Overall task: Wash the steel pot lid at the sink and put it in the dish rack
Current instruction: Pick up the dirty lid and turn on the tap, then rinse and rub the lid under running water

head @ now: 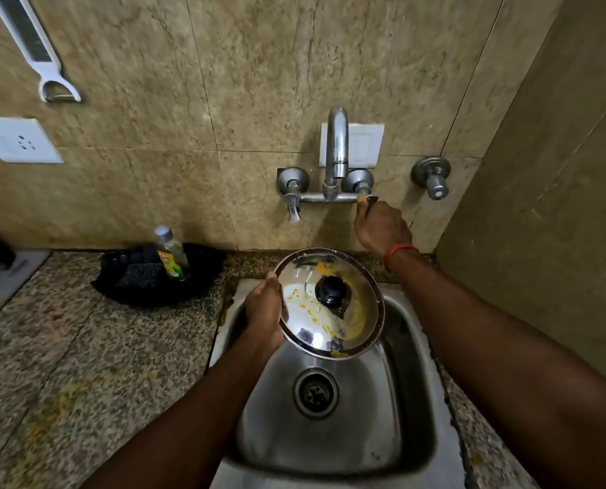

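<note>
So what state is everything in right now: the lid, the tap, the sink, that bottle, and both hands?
steel pot lid: dirty with yellow smears, knob up, held over the sink.
left hand: grips the lid's rim.
right hand: grips the right tap handle.
spout: no water seen running.
drain: unplugged.
soap bottle: capped, upright in the black tray.
</note>
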